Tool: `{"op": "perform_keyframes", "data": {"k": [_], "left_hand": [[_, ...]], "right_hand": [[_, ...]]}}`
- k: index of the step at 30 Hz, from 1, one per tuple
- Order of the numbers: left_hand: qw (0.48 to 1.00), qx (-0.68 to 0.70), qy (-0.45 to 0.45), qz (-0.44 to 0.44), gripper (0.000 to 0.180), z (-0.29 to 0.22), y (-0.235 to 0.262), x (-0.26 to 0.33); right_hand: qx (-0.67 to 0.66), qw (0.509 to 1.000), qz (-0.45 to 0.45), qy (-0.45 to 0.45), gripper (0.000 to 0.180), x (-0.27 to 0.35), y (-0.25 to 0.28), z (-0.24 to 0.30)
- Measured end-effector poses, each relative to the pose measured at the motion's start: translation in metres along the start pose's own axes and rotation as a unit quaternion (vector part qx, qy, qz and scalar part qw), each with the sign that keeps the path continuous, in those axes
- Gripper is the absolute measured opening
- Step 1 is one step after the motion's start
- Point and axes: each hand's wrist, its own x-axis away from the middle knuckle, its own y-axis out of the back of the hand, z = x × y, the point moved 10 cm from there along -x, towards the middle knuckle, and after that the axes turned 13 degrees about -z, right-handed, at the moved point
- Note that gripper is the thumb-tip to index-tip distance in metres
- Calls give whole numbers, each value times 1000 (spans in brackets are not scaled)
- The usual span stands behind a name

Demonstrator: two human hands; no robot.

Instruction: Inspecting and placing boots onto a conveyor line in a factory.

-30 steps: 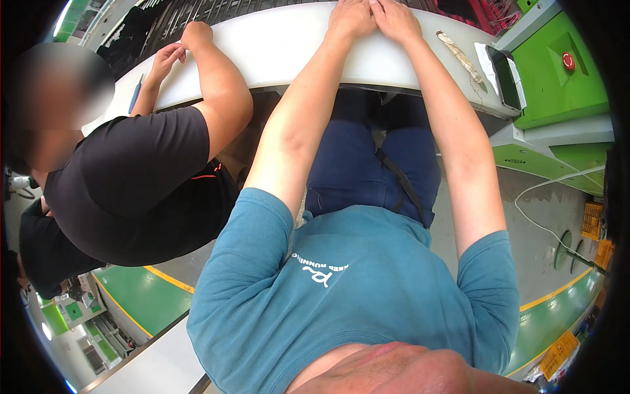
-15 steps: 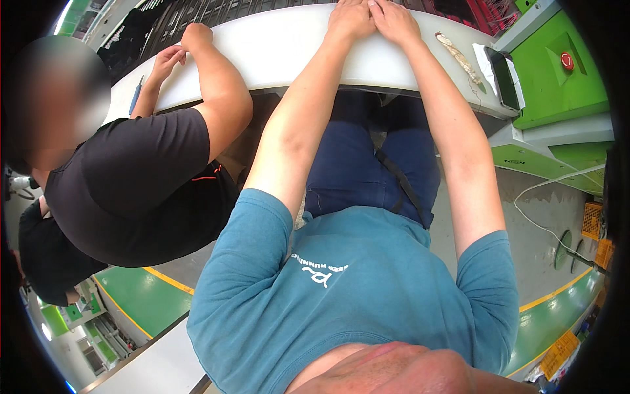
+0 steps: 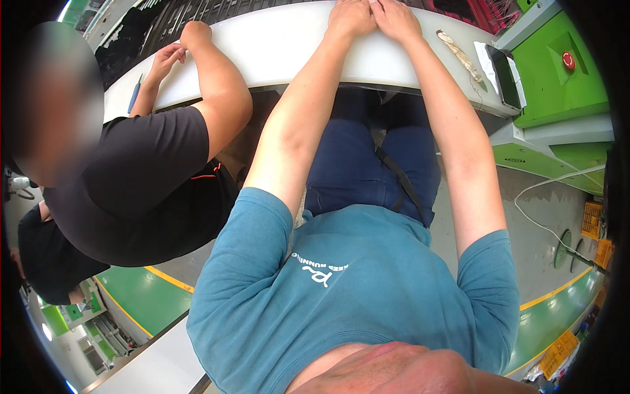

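Observation:
My left hand (image 3: 353, 18) and my right hand (image 3: 398, 21) are side by side at the far edge of a white work surface (image 3: 282, 49), thumb sides touching. The upper picture edge cuts off most of their fingers, so whether they hold anything is hidden. To the right of my right hand lies a long, tapered tool (image 3: 459, 52) with a pale, stained wrapping and a thin loose thread. Further right, a dark phone-like device (image 3: 503, 75) rests on a white sheet or cloth.
A co-worker in a black shirt (image 3: 147, 164) leans on the surface at left, near a thin blue tool (image 3: 135, 93). Dark slatted machinery (image 3: 230, 12) runs behind the surface. At right stands a green machine housing (image 3: 551, 79) with a red emergency button (image 3: 568, 60).
My hands stay in nearly the same place. The co-worker's head has shifted slightly to the left.

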Motion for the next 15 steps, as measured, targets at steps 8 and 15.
{"op": "perform_keyframes", "data": {"k": [8, 15], "left_hand": [[998, 5, -33, -45, 36, -1, 3, 1], [998, -2, -28, -50, 36, -2, 7, 0]], "right_hand": [[-9, 1000, -1, 6, 42, 1, 3, 5], [-8, 1000, 6, -3, 41, 0, 5, 6]]}}
